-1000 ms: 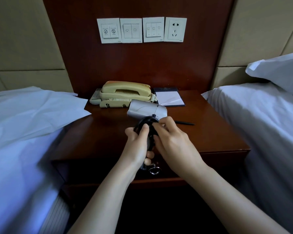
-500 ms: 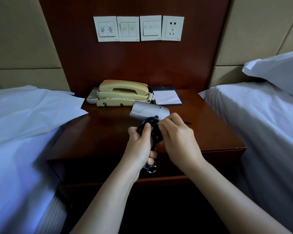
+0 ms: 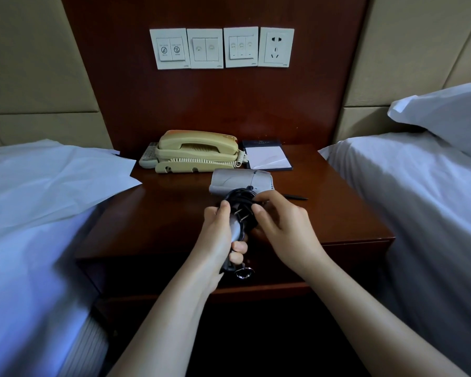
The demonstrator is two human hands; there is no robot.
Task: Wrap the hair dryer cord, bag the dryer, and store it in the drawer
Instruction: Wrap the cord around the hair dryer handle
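Over the front of the nightstand [image 3: 174,227] we hold the grey hair dryer [image 3: 241,180]. Our left hand [image 3: 218,235] curls tightly round its handle, while our right hand [image 3: 283,227] fingers pinch the black cord [image 3: 235,196] wound there.

Left of the fingers of the left hand [image 3: 216,235], the dark wooden nightstand top [image 3: 161,213] lies bare. Beyond the fingers a cream corded telephone [image 3: 196,151] and white paper notepad [image 3: 268,157] block the back; a thin black pen [image 3: 297,197] lies just right.
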